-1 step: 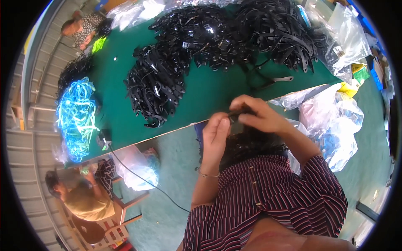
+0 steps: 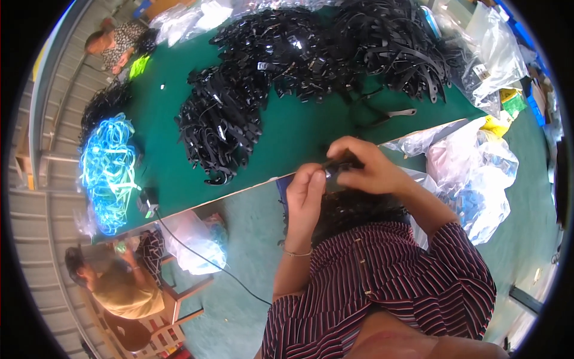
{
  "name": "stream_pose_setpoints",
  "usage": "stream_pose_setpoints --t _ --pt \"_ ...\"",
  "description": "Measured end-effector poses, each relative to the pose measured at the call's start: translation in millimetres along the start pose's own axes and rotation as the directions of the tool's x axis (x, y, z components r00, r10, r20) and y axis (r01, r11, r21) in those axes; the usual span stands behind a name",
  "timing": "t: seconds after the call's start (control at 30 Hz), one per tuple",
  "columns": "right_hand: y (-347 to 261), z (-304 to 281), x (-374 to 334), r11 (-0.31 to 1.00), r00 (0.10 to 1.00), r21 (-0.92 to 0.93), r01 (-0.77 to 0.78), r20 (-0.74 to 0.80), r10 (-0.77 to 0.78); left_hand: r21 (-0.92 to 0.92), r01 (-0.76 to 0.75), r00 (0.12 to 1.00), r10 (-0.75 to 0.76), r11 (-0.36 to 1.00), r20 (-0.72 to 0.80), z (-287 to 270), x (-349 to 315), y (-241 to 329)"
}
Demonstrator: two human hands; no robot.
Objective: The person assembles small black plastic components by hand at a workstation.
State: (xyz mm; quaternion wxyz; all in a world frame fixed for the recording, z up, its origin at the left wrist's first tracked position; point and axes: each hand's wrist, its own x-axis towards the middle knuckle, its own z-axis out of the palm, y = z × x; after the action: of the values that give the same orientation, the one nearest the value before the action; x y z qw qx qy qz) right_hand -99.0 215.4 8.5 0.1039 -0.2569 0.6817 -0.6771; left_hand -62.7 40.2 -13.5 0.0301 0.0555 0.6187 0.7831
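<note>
part held: small black piece [image 2: 335,164], mostly hidden between the hands
lap pile [image 2: 353,209]: black, too dark to tell
far bags [image 2: 490,48]: contents unclear

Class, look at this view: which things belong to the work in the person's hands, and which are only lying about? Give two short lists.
In the work:
left hand
right hand
small black strap piece pinched between both hands
dark strap bundle on the lap

Lying about:
black strap piles on the green table
glowing blue strips
clear plastic bags
black cable
</note>
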Motion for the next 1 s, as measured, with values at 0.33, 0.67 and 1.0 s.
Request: stream_pose_setpoints --t 0.33,0.67,1.0 --pt "6 7 -6 0.978 0.977 -0.022 0.206 -0.049 -0.207 0.258 -0.109 0.994 0.1 0.96 0.051 -9 -3 -4" --pt "7 4 2 0.969 0.977 -0.13 0.208 -0.021 -0.213 0.065 -0.026 0.989 0.016 0.998 0.147 -5 6 11" --pt "0 11 1 0.941 0.964 -0.222 0.256 -0.011 -0.265 -0.518 0.255 0.964 -0.173 0.817 0.202 4 0 13"
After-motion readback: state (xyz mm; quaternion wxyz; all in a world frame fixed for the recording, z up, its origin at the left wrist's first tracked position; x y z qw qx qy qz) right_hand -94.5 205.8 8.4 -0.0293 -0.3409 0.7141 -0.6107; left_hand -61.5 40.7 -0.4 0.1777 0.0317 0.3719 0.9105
